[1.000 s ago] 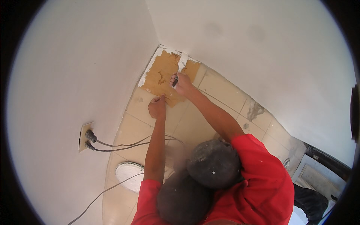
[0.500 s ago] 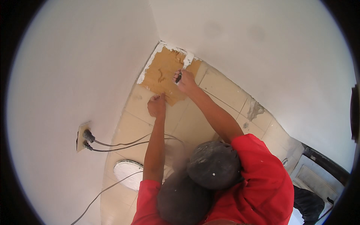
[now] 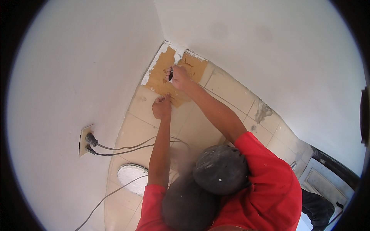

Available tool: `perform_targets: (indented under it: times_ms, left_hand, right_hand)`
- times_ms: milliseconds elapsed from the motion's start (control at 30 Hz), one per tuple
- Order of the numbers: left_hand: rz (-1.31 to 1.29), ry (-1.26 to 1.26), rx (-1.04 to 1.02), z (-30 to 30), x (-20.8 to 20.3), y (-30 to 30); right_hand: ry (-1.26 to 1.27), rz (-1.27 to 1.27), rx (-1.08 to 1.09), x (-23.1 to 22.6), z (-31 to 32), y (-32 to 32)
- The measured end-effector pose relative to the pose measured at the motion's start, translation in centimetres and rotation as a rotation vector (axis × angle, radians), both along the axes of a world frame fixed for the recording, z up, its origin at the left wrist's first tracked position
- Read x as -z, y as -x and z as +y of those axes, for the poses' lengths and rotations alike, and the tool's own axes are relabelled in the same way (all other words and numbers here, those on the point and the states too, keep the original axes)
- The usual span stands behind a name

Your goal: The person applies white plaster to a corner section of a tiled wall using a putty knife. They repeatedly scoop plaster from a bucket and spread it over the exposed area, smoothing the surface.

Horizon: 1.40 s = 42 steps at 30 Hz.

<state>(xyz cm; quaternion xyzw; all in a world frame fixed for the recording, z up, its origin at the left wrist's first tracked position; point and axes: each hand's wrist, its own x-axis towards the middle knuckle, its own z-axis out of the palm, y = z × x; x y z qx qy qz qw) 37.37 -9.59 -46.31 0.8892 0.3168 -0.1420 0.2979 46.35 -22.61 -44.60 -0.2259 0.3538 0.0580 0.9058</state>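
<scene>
Brown paper (image 3: 156, 79) covers the floor in the corner, creased and torn in places, with white smears along the wall sides. My right hand (image 3: 179, 76) is closed round the dark handle of what looks like a putty knife (image 3: 178, 56). Its flat, white-coated end points toward the far wall, over the paper near the corner. Lower left, my left hand (image 3: 162, 107) is closed, its thumb and fingers pinching the near edge of the paper.
Two dark plugs (image 3: 91, 139) sit in a socket on the left wall, their cables crossing beneath my left forearm. A round container with a white top (image 3: 132, 179) stands on the tiles (image 3: 227, 90). My dark-clad knees (image 3: 220, 169) are close below. A panelled door (image 3: 325, 177) is at the right.
My right hand has moved left with the putty knife, along the far wall toward the corner. My left hand stays almost where it was, at the paper's edge.
</scene>
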Motion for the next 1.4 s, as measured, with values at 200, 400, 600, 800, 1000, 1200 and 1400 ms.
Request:
perform_targets:
  times_ms: [200,400,600,800,1000,1200,1400]
  left_hand:
    - [-0.020,-0.010,0.007,-0.2,-0.1,0.1]
    - [-0.014,-0.059,0.018,0.1,-0.7,0.1]
    - [-0.059,-0.019,0.039,-0.5,0.0,0.2]
    - [-0.029,-0.029,0.046,-0.6,-0.1,0.0]
    - [-0.029,-0.027,0.017,-0.5,-0.3,-0.1]
    - [-0.030,-0.033,0.013,0.3,0.1,0.2]
    - [-0.015,-0.028,0.034,-0.6,-0.1,0.1]
  right_hand:
    - [-0.009,0.066,0.008,0.2,-0.3,0.2]
    - [-0.006,0.053,-0.031,0.4,-0.9,2.8]
    - [-0.007,0.032,0.023,1.1,-1.5,0.9]
    - [0.016,0.019,0.038,0.8,-1.1,0.3]
    - [0.012,0.001,0.005,1.1,0.4,0.4]
    - [-0.010,0.052,0.013,0.0,0.8,-0.8]
    - [0.024,0.010,-0.012,0.3,-0.2,-1.1]
